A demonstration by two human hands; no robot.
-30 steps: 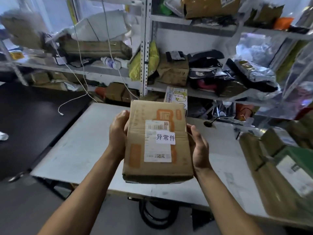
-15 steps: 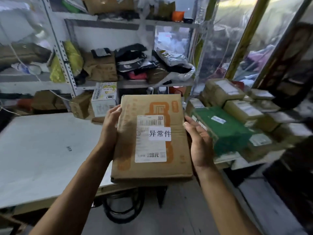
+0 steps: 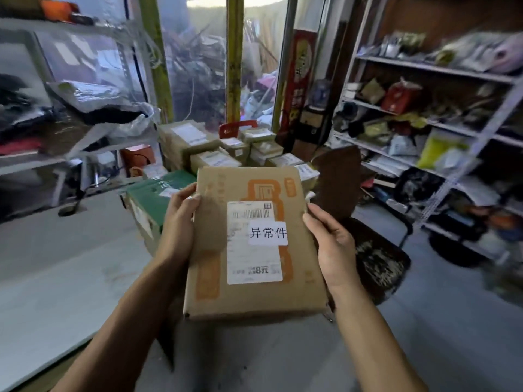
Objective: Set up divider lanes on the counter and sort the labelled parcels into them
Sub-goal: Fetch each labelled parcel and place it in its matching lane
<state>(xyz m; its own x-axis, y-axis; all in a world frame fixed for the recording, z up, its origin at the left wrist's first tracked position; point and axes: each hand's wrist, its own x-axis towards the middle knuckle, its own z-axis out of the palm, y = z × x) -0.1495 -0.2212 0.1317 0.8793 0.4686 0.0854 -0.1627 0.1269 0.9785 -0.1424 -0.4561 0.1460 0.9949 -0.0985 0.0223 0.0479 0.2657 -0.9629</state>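
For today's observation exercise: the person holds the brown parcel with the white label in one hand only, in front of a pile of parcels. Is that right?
Not quite. The head view shows both hands on the brown parcel: the left hand grips its left edge and the right hand its right edge. The rest stands: it bears a white label, and a pile of parcels lies behind it.

**Labelled parcel held above counter edge**

Parcel (image 3: pixel 254 244): flat brown cardboard box, orange print, face up, tilted slightly toward the camera. White shipping label with barcode, small white sticker reading 异常件 on top. Held off the counter (image 3: pixel 56 278), just right of its edge. More labelled parcels (image 3: pixel 226 154) stacked at the counter's far end, behind the held one, a green box (image 3: pixel 152 193) among them.
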